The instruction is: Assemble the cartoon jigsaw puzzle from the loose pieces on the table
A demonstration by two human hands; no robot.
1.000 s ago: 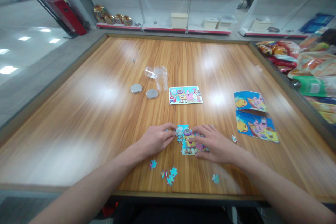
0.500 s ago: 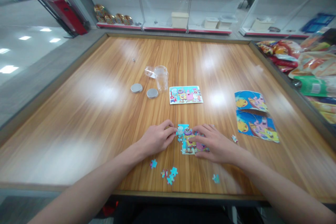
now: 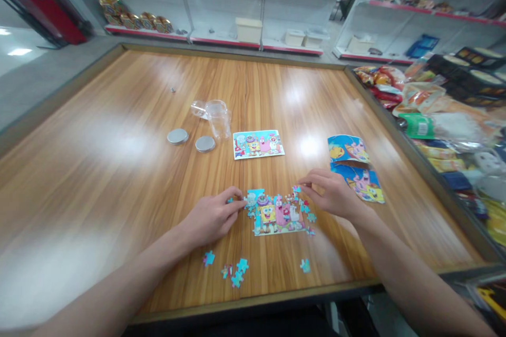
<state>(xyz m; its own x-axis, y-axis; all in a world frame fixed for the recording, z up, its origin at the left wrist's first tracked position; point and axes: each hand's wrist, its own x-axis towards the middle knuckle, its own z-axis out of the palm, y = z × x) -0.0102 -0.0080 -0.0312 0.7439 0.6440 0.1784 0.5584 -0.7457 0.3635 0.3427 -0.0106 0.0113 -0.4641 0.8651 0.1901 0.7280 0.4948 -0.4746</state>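
Observation:
A partly joined jigsaw puzzle [image 3: 266, 215] with cartoon characters lies flat near the front of the table. At its left edge my left hand [image 3: 213, 217] is closed, a small blue puzzle piece [image 3: 230, 200] showing between its fingers. My right hand [image 3: 334, 196] is over the puzzle's upper right, thumb and forefinger pinched at a blue puzzle piece [image 3: 297, 189]. Several loose pieces [image 3: 304, 206] lie along the right edge. Nearer me are more loose pieces [image 3: 237, 279] and a single one [image 3: 304, 266]. Behind the puzzle lies a picture card [image 3: 259, 144] with a matching scene.
Clear plastic cups [image 3: 218, 116] stand behind two silver lids [image 3: 205, 144]. A folded blue cartoon sheet [image 3: 356, 181] lies to the right, close to my right hand. Packaged snacks [image 3: 419, 126] line the table's right side. Shelves [image 3: 221, 37] stand beyond the far edge.
My right hand has lifted off the puzzle and moved to its upper right, uncovering the middle and right part. My left hand stays at the left edge. The view has shifted right.

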